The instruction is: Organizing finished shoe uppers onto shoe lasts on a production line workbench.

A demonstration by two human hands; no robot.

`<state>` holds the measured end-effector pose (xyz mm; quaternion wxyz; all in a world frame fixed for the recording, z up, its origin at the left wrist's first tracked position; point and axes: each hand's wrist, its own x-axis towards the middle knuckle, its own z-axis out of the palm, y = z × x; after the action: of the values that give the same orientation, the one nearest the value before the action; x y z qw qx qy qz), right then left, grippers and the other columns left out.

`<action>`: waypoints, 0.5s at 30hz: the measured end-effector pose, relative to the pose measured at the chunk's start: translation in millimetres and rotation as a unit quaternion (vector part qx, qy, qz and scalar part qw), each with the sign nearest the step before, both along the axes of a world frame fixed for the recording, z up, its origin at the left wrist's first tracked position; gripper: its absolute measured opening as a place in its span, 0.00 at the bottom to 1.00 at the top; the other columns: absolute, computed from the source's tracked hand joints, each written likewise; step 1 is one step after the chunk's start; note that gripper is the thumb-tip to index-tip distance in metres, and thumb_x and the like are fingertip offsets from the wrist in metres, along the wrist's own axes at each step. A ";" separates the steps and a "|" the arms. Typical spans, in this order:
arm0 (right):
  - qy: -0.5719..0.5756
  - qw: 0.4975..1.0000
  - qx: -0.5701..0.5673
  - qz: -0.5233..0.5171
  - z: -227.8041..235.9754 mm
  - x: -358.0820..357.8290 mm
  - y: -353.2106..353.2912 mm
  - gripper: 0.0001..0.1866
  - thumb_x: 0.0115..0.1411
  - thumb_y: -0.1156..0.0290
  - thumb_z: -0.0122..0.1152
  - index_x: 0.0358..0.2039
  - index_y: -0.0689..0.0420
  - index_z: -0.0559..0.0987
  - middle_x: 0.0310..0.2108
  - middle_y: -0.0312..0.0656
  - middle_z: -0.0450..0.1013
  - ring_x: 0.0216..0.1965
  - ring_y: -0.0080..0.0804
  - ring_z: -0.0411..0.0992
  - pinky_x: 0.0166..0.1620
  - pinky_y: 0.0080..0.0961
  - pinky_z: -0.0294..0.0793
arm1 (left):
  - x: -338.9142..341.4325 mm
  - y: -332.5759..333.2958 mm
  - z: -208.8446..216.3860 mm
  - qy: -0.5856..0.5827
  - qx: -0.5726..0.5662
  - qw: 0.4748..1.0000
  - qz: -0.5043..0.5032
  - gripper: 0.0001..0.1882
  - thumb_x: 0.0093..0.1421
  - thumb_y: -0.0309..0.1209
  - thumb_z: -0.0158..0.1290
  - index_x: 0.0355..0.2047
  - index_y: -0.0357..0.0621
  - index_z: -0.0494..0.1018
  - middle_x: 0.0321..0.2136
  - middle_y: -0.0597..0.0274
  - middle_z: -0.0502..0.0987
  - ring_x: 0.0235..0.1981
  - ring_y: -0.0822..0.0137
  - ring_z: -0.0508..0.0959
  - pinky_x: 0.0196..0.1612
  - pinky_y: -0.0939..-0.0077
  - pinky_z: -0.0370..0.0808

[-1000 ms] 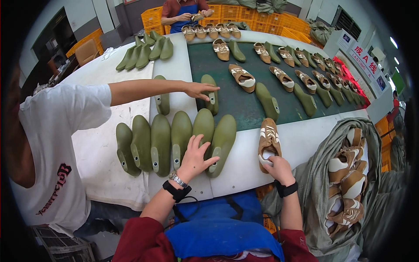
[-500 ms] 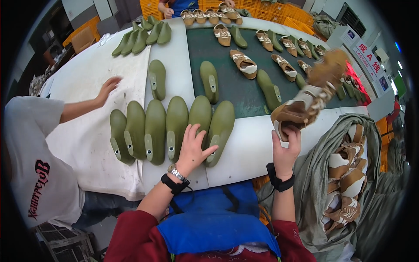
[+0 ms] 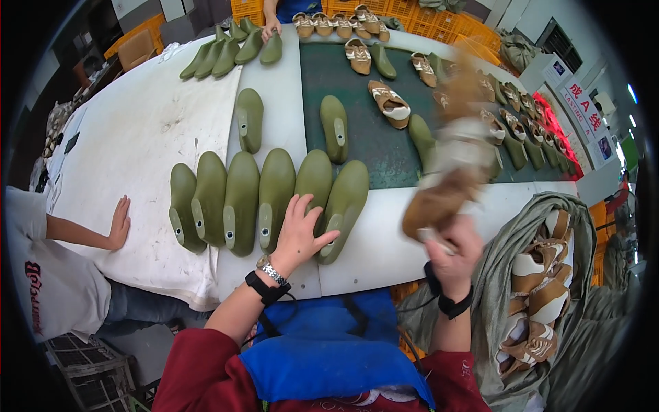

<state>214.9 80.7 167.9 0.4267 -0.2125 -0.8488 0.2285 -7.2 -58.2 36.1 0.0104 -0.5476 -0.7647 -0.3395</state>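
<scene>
A row of several green shoe lasts (image 3: 276, 185) stands on the near white tabletop. My left hand (image 3: 301, 230) rests over the two lasts at the row's right end, its fingers spread. Right of it, above the table's near edge, my right hand (image 3: 456, 248) grips a brown-and-white shoe upper (image 3: 439, 199) at its heel end. Motion smears the upper and the brown and white stretch beyond it, so I cannot tell whether it is one upper or more. Two single lasts, one left (image 3: 250, 118) and one right (image 3: 333, 127), stand behind the row.
A dark green belt (image 3: 343, 69) carries brown uppers and green lasts. A grey cloth-lined container (image 3: 495, 275) of uppers stands at my right. At left, a person's hand (image 3: 119, 223) lies on the white cloth. Across the table, another person's hand (image 3: 272, 27) touches a last.
My right hand has swung the upper nearer and leftward, with its heel end lower. The left person's hand has drawn back toward the near side. The far person's hand has reached a last.
</scene>
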 end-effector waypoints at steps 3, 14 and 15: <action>-0.333 0.905 -0.243 0.101 -40.0 -17.2 12.1 0.19 0.43 0.56 0.69 0.18 0.60 0.76 0.16 0.48 0.69 0.21 0.42 0.70 0.30 0.30 0.69 | -3.8 3.5 -0.6 0.002 0.006 1.000 -0.006 0.28 0.47 0.43 0.62 0.42 0.35 0.71 0.53 0.45 0.61 0.57 0.41 0.58 0.57 0.55 0.61; -0.126 0.985 -0.109 -0.038 -43.7 -15.1 28.9 0.21 0.47 0.49 0.63 0.25 0.57 0.79 0.20 0.48 0.74 0.23 0.42 0.74 0.29 0.32 0.73 | -1.3 1.8 -7.9 0.002 -0.038 0.999 -0.031 0.29 0.43 0.41 0.63 0.40 0.32 0.71 0.53 0.39 0.61 0.55 0.41 0.59 0.57 0.51 0.59; -0.153 0.984 -0.077 -0.054 -41.3 -21.0 24.8 0.22 0.47 0.48 0.63 0.23 0.57 0.78 0.21 0.49 0.73 0.23 0.46 0.74 0.29 0.35 0.73 | -6.7 -9.9 -12.4 0.018 -0.052 0.998 -0.025 0.28 0.46 0.40 0.61 0.42 0.32 0.70 0.54 0.38 0.58 0.55 0.38 0.58 0.56 0.49 0.59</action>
<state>193.9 105.4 126.6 0.2862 -0.3223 -0.8712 0.2348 -13.9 -68.1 23.7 -0.0131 -0.5719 -0.7674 -0.2896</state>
